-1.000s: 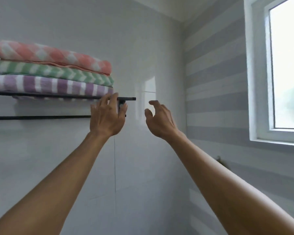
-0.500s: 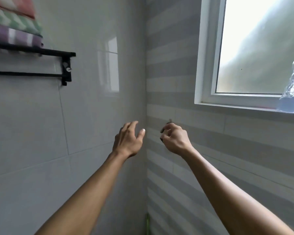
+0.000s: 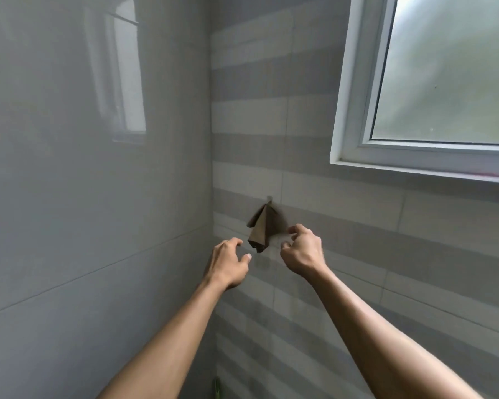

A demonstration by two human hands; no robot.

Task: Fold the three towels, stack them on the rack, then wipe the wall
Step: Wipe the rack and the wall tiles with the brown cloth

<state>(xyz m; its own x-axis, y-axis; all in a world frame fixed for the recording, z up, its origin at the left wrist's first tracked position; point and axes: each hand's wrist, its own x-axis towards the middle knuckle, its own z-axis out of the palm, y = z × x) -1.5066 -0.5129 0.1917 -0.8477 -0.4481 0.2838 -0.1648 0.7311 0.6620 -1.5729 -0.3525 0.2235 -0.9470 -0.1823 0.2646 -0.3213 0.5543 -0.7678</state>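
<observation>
Both hands (image 3: 228, 264) (image 3: 301, 251) near hanging brown cloth (image 3: 261, 228); no txt legible.

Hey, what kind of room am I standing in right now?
Most likely a bathroom or shower corner. The glossy grey tiled wall meets a striped tiled wall, a frosted window sits high on the right, and a small brown cloth hangs from a wall hook.

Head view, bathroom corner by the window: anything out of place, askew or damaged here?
Nothing stands out. A brown cloth hangs bunched from a hook on the striped wall, below the window. The left hand and right hand are near it; whether the right touches it is unclear. Tiles look intact.
</observation>
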